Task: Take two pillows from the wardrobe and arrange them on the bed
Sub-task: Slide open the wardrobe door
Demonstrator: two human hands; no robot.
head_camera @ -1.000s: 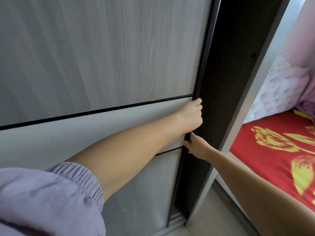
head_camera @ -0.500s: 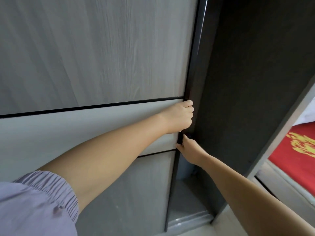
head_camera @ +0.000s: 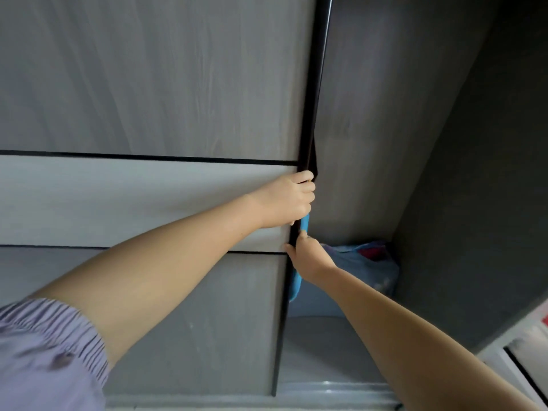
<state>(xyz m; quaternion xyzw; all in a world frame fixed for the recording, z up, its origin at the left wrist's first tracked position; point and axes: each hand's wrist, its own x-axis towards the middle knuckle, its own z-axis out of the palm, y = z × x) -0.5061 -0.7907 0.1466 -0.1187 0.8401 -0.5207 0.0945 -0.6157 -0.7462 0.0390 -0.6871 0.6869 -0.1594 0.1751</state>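
The grey wood-grain sliding wardrobe door point(head_camera: 154, 84) fills the left of the view. My left hand point(head_camera: 289, 200) is curled around the door's dark right edge point(head_camera: 311, 114). Just below it, my right hand point(head_camera: 308, 258) presses on the same edge, fingers wrapped behind it. The wardrobe stands partly open to the right of the edge. Inside, a bright blue cloth item point(head_camera: 296, 283) shows beside the door edge, and a bluish plastic bag point(head_camera: 367, 262) with something red in it sits at the back. No pillow can be made out clearly.
The wardrobe's dark side panel point(head_camera: 474, 203) rises on the right. Its grey floor shelf point(head_camera: 320, 345) and the shiny bottom rail point(head_camera: 326, 384) lie below. A sliver of white bed frame point(head_camera: 527, 351) shows at the lower right corner.
The door has slid left under both hands, widening the opening. The blue cloth and the bag inside have come into view. The red bed has almost left the frame.
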